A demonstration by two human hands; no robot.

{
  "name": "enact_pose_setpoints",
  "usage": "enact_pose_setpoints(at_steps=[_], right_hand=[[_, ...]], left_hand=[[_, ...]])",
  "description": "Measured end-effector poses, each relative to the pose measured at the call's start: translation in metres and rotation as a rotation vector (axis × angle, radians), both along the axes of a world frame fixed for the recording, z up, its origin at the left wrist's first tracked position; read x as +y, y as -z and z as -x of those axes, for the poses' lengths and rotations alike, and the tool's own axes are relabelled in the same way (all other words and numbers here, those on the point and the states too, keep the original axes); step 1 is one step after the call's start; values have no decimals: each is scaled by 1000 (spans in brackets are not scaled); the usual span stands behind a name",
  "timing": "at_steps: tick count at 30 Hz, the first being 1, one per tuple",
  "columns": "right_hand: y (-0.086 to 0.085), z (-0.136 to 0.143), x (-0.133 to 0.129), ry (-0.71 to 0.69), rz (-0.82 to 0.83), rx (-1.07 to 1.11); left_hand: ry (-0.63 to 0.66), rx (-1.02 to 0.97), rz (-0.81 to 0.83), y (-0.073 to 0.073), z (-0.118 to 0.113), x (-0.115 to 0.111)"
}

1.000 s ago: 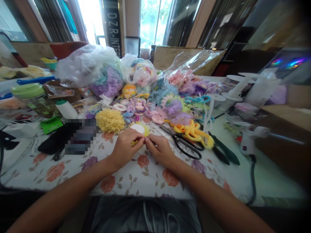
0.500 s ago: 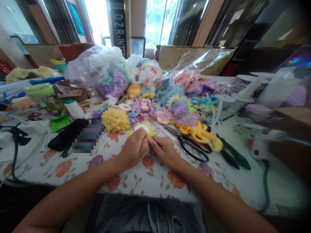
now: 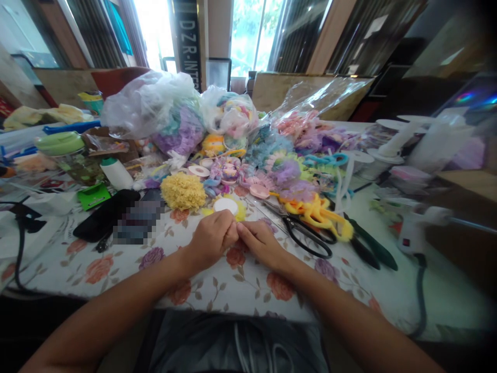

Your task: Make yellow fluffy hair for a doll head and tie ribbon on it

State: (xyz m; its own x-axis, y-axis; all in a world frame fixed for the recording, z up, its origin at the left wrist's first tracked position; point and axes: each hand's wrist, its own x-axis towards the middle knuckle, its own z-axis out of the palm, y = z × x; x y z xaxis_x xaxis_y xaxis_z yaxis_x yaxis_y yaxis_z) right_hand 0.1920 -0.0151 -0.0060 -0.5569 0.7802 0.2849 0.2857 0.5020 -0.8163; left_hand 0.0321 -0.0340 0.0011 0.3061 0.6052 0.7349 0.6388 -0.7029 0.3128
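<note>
My left hand is closed in a fist, its knuckles meeting my right hand, whose fingers are curled with the thumb on top. Whatever the two hands grip between them, if anything, is hidden by the fingers. Just beyond them lies a white disc on a yellow fluffy piece. A ruffled yellow pompom sits to the left of the disc. Black-handled scissors rest to the right of my right hand.
Plastic bags of pastel ruffled fabric pile up at the back. On the left are a phone, a black pouch and a thread cone. Yellow pipe cleaners, dark green-handled pliers and a glue gun lie at right.
Both hands have drawn slightly lower, towards me, so more of the white disc shows. They remain closed and together; the camera view has shifted a little.
</note>
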Motion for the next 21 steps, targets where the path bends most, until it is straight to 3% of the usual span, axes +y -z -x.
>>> enact_pose_setpoints(at_steps=[5,12,21], right_hand=[[-1,-1,-1,39,90,26],[-5,0,0,105,400,204],[3,-1,2,117,333,170]], left_hand=[[22,21,-9,2,3,3],[24,-76,56,2,5,8],[51,-245,228,-5,3,8]])
